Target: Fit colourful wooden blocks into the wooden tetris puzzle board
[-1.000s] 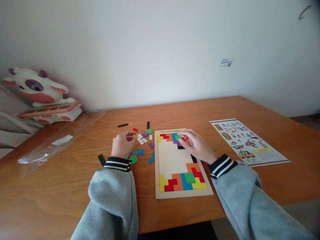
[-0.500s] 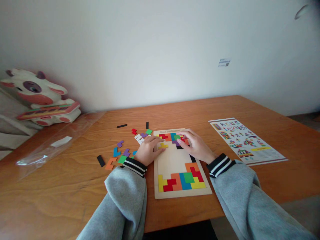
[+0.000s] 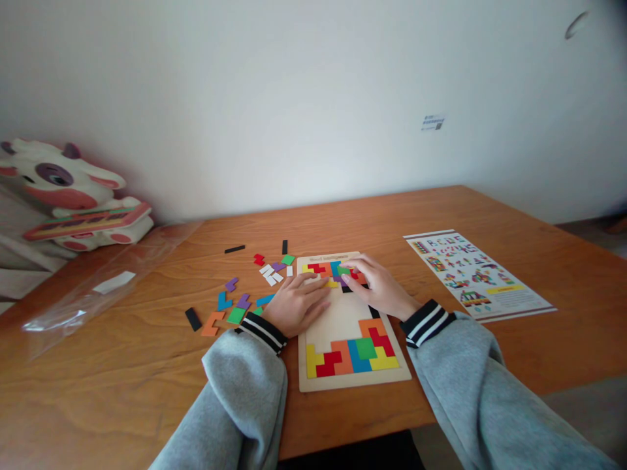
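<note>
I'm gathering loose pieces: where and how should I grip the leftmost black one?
Probably pinch the leftmost black piece mid-length by its long edges, coming from above and left: it's a narrow bar lying flat, with an orange piece close on its right.

On the far rim of the wooden board (image 3: 353,384), ahead of your left hand (image 3: 296,303) and right hand (image 3: 377,282), you can make out a printed heading (image 3: 328,258) that seems to begin "Wood"; the longer word after it is too blurred to confirm. Right of your right hand, the sheet (image 3: 477,274) carries letter-like figures and small print, with more on its yellow bar (image 3: 504,289), too tiny for you to read. Beyond that hand, the wall sticker (image 3: 433,123) shows illegible blue lines and a dark square.
</note>
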The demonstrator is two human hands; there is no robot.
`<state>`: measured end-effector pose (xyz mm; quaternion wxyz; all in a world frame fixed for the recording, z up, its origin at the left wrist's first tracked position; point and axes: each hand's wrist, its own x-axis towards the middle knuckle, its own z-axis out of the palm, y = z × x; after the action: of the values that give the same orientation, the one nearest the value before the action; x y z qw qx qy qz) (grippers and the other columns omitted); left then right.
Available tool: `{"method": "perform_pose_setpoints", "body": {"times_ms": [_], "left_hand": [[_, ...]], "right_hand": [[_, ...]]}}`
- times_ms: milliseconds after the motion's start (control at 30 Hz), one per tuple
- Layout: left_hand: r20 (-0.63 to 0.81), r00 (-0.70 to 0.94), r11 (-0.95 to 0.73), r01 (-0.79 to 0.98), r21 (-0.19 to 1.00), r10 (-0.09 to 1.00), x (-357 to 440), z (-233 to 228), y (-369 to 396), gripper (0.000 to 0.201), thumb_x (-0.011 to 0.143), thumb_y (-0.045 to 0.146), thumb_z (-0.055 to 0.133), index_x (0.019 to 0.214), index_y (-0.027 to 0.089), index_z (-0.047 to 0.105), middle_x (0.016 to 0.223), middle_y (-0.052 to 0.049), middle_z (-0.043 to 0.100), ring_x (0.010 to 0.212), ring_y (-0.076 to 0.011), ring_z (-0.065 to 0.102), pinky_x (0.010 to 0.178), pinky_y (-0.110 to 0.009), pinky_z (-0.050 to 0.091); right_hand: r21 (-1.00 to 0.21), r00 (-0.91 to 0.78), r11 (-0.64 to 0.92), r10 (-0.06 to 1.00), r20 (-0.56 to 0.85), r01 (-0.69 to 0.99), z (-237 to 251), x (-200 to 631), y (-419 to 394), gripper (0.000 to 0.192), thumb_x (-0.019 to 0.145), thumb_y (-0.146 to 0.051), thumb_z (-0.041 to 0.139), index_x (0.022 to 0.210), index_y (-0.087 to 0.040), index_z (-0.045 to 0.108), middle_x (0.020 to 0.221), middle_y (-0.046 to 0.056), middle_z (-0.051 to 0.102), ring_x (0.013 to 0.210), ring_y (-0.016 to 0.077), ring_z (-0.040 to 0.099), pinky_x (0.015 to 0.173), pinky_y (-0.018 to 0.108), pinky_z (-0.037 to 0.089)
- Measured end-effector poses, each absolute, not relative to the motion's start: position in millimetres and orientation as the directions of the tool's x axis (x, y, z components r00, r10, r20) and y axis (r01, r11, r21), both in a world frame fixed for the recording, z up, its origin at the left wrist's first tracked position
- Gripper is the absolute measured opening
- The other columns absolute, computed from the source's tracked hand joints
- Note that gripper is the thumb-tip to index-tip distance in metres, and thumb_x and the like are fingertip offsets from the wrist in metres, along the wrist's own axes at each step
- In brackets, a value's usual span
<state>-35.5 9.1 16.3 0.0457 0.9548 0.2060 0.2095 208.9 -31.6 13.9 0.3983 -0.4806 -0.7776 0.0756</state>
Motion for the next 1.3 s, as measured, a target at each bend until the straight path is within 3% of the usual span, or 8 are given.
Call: {"method": "perform_pose_setpoints", "body": {"times_ms": [200,467,667,800,1000,1133,1300], "left_hand": [[0.353,0.842,-0.913,0.365,0.183,0.408,-34.8,18.1,8.6,0.033,0.1,0.034,0.047,0.122,0.022,0.069,0.125,-0.008,0.07,0.111,-0.0253,0.059,0.099,-0.047,0.05],[0.335,0.862,-0.922,0.325,0.21,0.381,-34.5,15.8,8.0,0.037,0.101,0.029,0.042,0.132,0.024,0.062,0.133,-0.007,0.066,0.119,-0.0256,0.056,0.101,-0.048,0.05],[0.389,0.832,-0.919,0.352,0.179,0.395,-34.1,12.7,9.0,0.033,0.098,0.027,0.048,0.127,0.025,0.064,0.137,-0.008,0.062,0.12,-0.0266,0.055,0.102,-0.049,0.049],[0.465,0.71,-0.838,0.521,0.16,0.53,-38.5,17.6,13.6,0.028,0.096,0.022,0.049,0.116,0.024,0.069,0.126,-0.007,0.068,0.112,-0.0258,0.058,0.1,-0.045,0.048],[0.393,0.322,-0.409,0.899,0.159,0.861,-65.5,26.0,26.9,0.031,0.094,0.032,0.054,0.12,0.018,0.065,0.124,-0.012,0.067,0.114,-0.033,0.059,0.099,-0.047,0.047],[0.277,0.268,-0.325,0.927,0.185,0.923,-77.8,22.1,32.8,0.046,0.093,0.045,0.056,0.128,0.015,0.059,0.128,-0.015,0.065,0.118,-0.0349,0.057,0.102,-0.047,0.046],[0.253,0.336,-0.389,0.898,0.206,0.907,-76.4,11.0,36.5,0.041,0.097,0.042,0.052,0.131,0.019,0.058,0.136,-0.012,0.062,0.125,-0.0314,0.055,0.106,-0.048,0.044]], "right_hand": [[-0.495,-0.228,0.527,0.809,0.542,0.691,12.3,208.3,-31.5,0.021,0.095,-0.028,0.055,0.114,-0.027,0.065,0.109,0.008,0.066,0.105,0.0247,0.064,0.094,0.045,0.055],[-0.488,-0.239,0.527,0.811,0.534,0.696,11.7,207.2,-31.0,0.018,0.095,-0.025,0.055,0.11,-0.025,0.065,0.107,0.008,0.066,0.105,0.0244,0.064,0.094,0.045,0.054],[-0.493,-0.248,0.521,0.82,0.516,0.696,8.3,207.8,-30.3,0.02,0.093,-0.028,0.059,0.112,-0.025,0.065,0.109,0.008,0.066,0.106,0.0252,0.064,0.095,0.047,0.054],[-0.493,-0.259,0.521,0.823,0.505,0.696,6.7,209.3,-30.2,0.021,0.092,-0.028,0.062,0.113,-0.026,0.063,0.11,0.007,0.066,0.108,0.0251,0.063,0.096,0.046,0.053],[-0.494,-0.257,0.516,0.827,0.499,0.699,8.1,209.9,-31.0,0.019,0.094,-0.028,0.059,0.112,-0.027,0.064,0.109,0.008,0.065,0.106,0.0258,0.063,0.095,0.048,0.053],[-0.493,-0.26,0.523,0.823,0.505,0.695,8.4,209.5,-31.4,0.019,0.094,-0.028,0.058,0.112,-0.027,0.065,0.108,0.007,0.065,0.106,0.0258,0.064,0.095,0.047,0.054],[-0.496,-0.257,0.516,0.828,0.499,0.698,8.2,209.3,-31.6,0.019,0.094,-0.028,0.058,0.112,-0.026,0.065,0.109,0.008,0.065,0.106,0.0256,0.064,0.095,0.047,0.054]]}}
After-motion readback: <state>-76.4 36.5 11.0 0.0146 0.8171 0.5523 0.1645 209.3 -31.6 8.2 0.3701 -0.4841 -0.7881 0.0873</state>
